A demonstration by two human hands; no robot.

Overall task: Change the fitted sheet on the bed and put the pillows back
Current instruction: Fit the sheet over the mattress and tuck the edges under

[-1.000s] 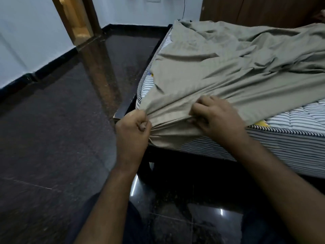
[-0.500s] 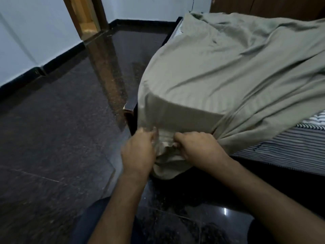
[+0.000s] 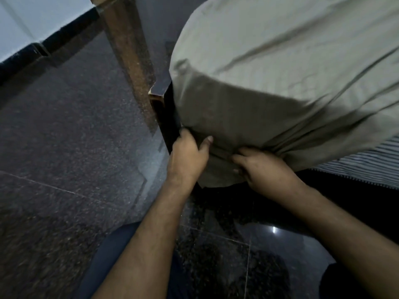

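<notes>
- The fitted sheet (image 3: 269, 78) is seen drawn over the mattress corner, its hem gathered low.
- Both hands, left hand (image 3: 187, 156) and right hand (image 3: 261, 169), are closed on the hem; the corner's underside lies just below each grip.

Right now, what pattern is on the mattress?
Thin dark and white stripes on the mattress, seen in the head view.

A matt, olive-grey woven cloth sheet (image 3: 280, 72), faintly ribbed and creased, bunches under both bare hands. Just right of the right hand (image 3: 265, 169), striped quilted mattress fabric (image 3: 367, 165) shows. Left of the left hand (image 3: 187, 156), a dark glossy wooden bed frame corner (image 3: 159, 93) meets polished speckled stone floor (image 3: 64, 126).
</notes>
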